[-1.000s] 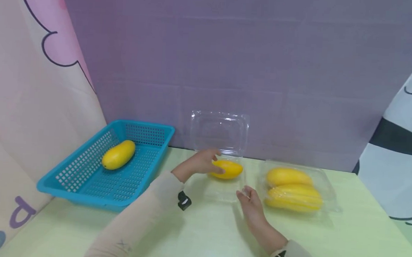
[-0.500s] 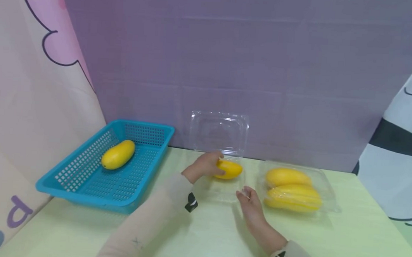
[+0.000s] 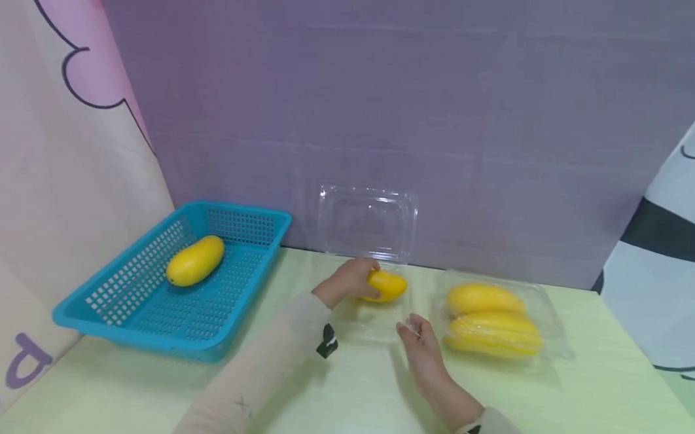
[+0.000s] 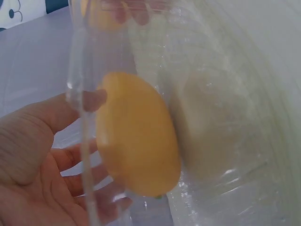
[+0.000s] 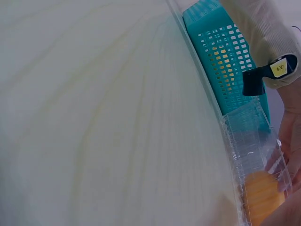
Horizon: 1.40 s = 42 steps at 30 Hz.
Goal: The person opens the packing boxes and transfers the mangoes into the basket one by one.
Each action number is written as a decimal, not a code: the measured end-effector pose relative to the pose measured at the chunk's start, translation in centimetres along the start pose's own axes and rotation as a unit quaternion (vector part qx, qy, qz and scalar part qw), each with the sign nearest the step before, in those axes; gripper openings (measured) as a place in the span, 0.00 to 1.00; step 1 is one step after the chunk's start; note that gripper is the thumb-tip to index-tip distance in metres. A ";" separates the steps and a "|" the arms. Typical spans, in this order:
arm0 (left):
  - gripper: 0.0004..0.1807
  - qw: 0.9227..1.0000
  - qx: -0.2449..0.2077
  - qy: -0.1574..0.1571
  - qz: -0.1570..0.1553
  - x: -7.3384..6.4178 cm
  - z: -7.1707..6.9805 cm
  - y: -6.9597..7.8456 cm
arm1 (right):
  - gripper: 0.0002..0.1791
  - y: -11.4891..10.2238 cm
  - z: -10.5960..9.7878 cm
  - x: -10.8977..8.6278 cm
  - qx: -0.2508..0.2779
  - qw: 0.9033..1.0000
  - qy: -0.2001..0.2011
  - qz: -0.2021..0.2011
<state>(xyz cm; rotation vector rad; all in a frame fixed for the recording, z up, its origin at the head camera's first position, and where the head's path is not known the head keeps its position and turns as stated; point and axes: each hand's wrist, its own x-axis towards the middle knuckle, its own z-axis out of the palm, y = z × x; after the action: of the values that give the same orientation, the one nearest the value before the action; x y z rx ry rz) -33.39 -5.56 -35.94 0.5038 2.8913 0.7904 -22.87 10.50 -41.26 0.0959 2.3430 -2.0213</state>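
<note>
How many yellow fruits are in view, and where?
4: one fruit in the blue basket, a second gripped by the left hand in the open clear container, a third and a fourth in the other clear container. None looks hidden.

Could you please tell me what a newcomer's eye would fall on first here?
The bright blue basket on the left, with one yellow fruit inside, probably comes first. Near the centre, the left grip curls round one end of another yellow fruit in an open clear container. To the right, two more yellow fruits show through a clear box.
</note>
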 end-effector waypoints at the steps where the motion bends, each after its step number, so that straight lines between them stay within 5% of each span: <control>1: 0.30 1.000 0.006 0.000 0.002 0.1 0.0 0.0 | 0.30 0.0 0.0 0.0 0.000 1.000 0.000 -0.001; 8: 0.32 0.999 0.046 0.003 -0.004 0.6 0.5 -0.2 | 0.30 -0.2 0.3 -0.1 0.005 1.000 0.000 -0.004; 17: 0.37 0.996 0.045 -0.023 -0.067 0.7 1.2 0.0 | 0.31 -0.5 0.2 0.0 0.006 1.000 -0.004 0.005; 30: 0.36 0.996 0.067 -0.008 -0.055 0.7 1.3 -0.1 | 0.30 -0.3 0.1 0.1 0.017 1.000 -0.001 0.001; 42: 0.33 0.996 0.043 -0.011 -0.074 0.5 1.3 -0.1 | 0.29 0.0 0.3 0.2 0.007 1.000 0.016 0.006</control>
<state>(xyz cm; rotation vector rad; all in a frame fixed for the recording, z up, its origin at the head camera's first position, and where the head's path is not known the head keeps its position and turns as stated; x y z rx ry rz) -33.64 -4.91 -37.11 0.3002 2.9119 0.6372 -23.10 10.16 -41.33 0.1434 2.3431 -2.0460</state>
